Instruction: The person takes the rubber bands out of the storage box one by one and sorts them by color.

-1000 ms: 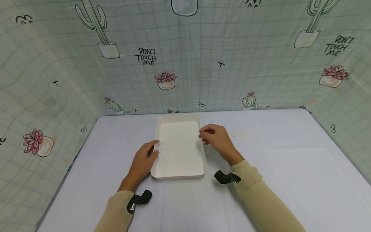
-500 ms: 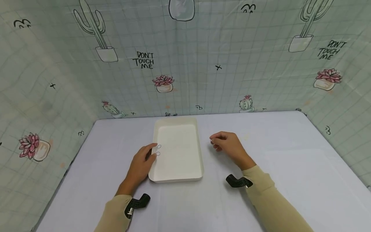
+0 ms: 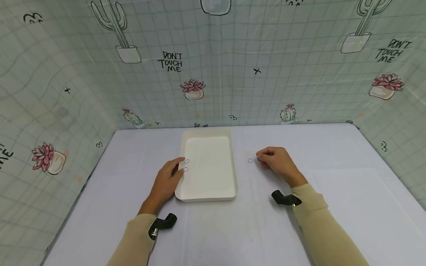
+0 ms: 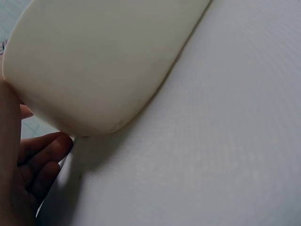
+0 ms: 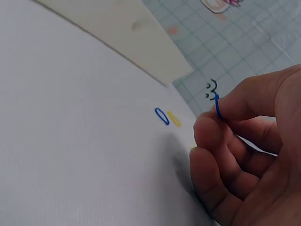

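Observation:
A shallow white tray [image 3: 213, 194] lies in the middle of the table. My left hand [image 3: 164, 181] holds its left rim, forefinger and thumb at the edge; the left wrist view shows curled fingertips [image 4: 61, 146] by the tray's corner. Beside them, inside the tray, lie two thin small rings [image 3: 186, 169]. Right of the tray, my right hand [image 3: 279, 164] pinches a small blue rubber band [image 5: 217, 106] between thumb and forefinger, low over the table. Nearby lie another blue band [image 5: 160, 118] and a yellow band [image 5: 174, 119]; more yellow shows behind the fingers.
A white cloth [image 3: 206, 236] covers the table. Behind and along both sides hangs a grid-patterned curtain [image 3: 226, 88] printed with cacti. Each wrist carries a black camera mount [image 3: 286, 198] over a tan sleeve [image 3: 326, 221].
My right hand has moved right, away from the tray's right rim, uncovering a blue and a yellow band on the cloth. My left hand stays at the tray's left rim.

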`<state>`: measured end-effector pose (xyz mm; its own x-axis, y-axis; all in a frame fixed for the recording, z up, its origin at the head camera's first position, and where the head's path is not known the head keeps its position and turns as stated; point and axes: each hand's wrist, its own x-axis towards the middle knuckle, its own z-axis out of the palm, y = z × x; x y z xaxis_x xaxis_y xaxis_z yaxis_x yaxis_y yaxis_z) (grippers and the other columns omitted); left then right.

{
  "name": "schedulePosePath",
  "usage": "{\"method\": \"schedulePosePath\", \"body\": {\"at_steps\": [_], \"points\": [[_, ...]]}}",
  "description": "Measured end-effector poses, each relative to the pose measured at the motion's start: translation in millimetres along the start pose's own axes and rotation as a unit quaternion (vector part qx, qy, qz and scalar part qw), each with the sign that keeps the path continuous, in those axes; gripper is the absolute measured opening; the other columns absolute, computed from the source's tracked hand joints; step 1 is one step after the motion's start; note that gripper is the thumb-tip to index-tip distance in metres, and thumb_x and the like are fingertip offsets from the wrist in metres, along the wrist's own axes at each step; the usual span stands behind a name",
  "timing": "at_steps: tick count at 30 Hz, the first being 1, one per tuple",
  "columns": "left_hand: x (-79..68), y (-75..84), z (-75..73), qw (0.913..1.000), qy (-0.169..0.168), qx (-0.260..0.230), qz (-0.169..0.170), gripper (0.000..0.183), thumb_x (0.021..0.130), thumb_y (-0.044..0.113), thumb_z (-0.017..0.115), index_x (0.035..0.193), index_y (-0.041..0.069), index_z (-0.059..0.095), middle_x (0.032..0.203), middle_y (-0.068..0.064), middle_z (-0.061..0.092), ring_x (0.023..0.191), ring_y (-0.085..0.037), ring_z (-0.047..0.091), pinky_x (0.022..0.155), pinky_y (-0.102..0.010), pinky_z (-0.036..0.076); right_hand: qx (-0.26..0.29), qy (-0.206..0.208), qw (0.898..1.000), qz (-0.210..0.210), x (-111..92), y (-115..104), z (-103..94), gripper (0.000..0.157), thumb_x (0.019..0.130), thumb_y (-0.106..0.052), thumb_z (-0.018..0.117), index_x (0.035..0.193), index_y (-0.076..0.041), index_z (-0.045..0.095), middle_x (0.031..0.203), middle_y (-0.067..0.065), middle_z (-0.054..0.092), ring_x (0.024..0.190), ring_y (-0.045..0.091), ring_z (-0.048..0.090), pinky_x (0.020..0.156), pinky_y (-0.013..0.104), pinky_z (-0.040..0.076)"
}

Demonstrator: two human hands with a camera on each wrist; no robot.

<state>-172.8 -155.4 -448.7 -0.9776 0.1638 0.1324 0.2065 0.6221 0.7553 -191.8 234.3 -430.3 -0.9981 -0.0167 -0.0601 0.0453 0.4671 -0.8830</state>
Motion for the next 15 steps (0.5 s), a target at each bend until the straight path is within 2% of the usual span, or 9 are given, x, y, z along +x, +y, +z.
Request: {"method": "schedulePosePath", "body": {"at_steps": [3,6,10,15], "points": [[-0.2,-1.1,-3.3,0.9999,0.004,0.005,-0.009,0.045,0.101,0.023,0.055,0.145,0.016,0.053,0.138,-0.013,0.055,0.129,-0.029,0.05,0.106,-0.053,0.038,-0.037,0.002,0.999,-0.017,3.2,1.1,1.5,0.021,0.096,-0.02,0.065,0.103,-0.003,0.076,0.076,0.007,0.067,0.071,0.019,0.06,0.069,0.032,0.048],[1.8,-1.0,-5.6,0.9999,0.008,0.008,-0.006,0.045,0.101,0.023,0.054,0.145,0.017,0.053,0.138,-0.012,0.054,0.13,-0.029,0.05,0.107,-0.053,0.037,-0.078,0.02,0.996,-0.032,5.0,2.5,2.6,0.019,0.095,-0.019,0.063,0.101,-0.006,0.077,0.072,0.005,0.065,0.069,0.02,0.057,0.067,0.034,0.046],[4.5,-0.1,-3.9,1.0,0.001,0.004,-0.001,0.045,0.101,0.024,0.054,0.146,0.018,0.053,0.139,-0.012,0.054,0.129,-0.029,0.05,0.107,-0.053,0.037,-0.122,0.043,0.991,-0.025,4.4,5.3,1.5,0.018,0.095,-0.019,0.062,0.1,-0.008,0.077,0.078,0.003,0.068,0.074,0.022,0.056,0.066,0.035,0.045],[4.4,0.7,0.3,1.0,-0.007,0.001,-0.002,0.045,0.101,0.024,0.055,0.145,0.017,0.053,0.137,-0.013,0.055,0.125,-0.029,0.052,0.104,-0.053,0.039,-0.151,0.061,0.986,-0.025,3.8,10.1,2.3,0.015,0.093,-0.017,0.065,0.097,-0.006,0.075,0.088,0.007,0.07,0.08,0.024,0.058,0.071,0.036,0.045]]}}
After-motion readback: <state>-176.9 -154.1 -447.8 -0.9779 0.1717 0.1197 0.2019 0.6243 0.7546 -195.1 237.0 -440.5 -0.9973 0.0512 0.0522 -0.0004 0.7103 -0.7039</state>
